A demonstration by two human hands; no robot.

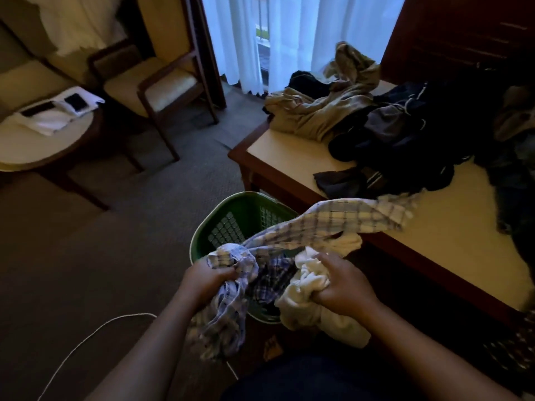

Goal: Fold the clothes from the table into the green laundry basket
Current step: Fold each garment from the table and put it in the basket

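The desk (289, 151) carries a rumpled pile of tan and dark clothes (390, 125). Beside it on the carpet (101, 270) stands the green laundry basket (202, 227), its inside mostly hidden. Over it a crumpled plaid shirt (333, 218) trails from the desk edge into the left hand (205, 280), whose grip is closed on it. The right hand (344, 287) grips a bunched white garment (312, 285).

The checked shirt (333, 224) in my left fingers (225, 274) is thin woven cloth, crumpled and matt. The white garment (307, 302) in my right fingers (324, 295) looks thicker and softer, a knit cloth. The laundry basket (249, 205) is smooth green plastic with a faint sheen, its walls latticed. The counter (289, 151) has a pale matt top and a dark glossy wood rim. The floor (115, 256) is rough carpet.
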